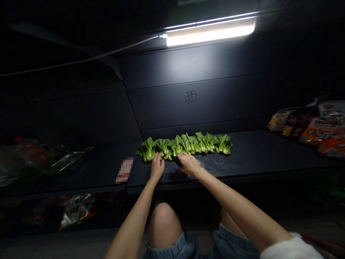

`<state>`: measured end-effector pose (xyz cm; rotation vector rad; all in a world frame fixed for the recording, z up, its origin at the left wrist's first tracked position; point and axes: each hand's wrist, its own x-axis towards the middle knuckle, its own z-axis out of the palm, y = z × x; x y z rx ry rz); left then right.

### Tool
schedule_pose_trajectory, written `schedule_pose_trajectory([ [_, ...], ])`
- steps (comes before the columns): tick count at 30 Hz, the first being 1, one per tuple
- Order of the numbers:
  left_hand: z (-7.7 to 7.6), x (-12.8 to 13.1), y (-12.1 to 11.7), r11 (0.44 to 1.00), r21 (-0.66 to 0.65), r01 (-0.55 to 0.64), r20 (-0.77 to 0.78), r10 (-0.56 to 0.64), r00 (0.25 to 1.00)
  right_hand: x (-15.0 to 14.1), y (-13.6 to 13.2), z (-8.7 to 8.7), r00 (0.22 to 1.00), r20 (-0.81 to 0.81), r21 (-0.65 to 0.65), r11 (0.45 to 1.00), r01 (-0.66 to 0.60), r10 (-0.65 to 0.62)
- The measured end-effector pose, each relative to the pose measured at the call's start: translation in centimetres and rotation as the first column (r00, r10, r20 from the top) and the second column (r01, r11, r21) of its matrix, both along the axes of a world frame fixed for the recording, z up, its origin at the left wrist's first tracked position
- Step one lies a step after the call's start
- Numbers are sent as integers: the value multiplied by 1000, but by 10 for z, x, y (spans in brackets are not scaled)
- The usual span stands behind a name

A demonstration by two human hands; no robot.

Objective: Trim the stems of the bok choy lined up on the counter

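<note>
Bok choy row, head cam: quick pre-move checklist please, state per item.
1. Bok choy row lying in one line, leaves away from the person: ok.
2. Left hand touching the row: ok.
3. Right hand touching the row: ok.
4. Dark item beside the right hand identified: cannot tell.
5. Black tabletop free of whitish smears by the right hand: not ok.
6. Snack bags apart from the row: ok.

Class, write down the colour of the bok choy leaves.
The bok choy leaves are bright green, paler toward the stems; head view.
</note>
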<state>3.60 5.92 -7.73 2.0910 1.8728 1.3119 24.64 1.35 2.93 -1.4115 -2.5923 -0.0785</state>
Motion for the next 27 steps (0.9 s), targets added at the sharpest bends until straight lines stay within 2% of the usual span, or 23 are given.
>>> schedule_pose_trajectory([
  [8, 2, -9, -7, 985, 28, -170, -26, 171, 985, -8, -4, 2, 1000, 20, -14, 1000, 23, -23],
  [14, 6, -12, -8, 972, -42, -233, -34, 232, 972, -17, -4, 1, 999, 19, 44, 998, -38, 37],
  [19, 8, -22, -2, 957, -102, -271, -16, 271, 962, -24, -6, 7, 999, 23, 47, 998, -31, 30],
  [22, 5, -30, 6, 965, -127, -231, 15, 234, 972, -26, -7, 9, 999, 24, 27, 999, -21, 21],
  [27, 1, -40, 13, 991, -105, -83, -26, 81, 996, -25, -6, 9, 1000, 19, -17, 1000, 12, -11],
])
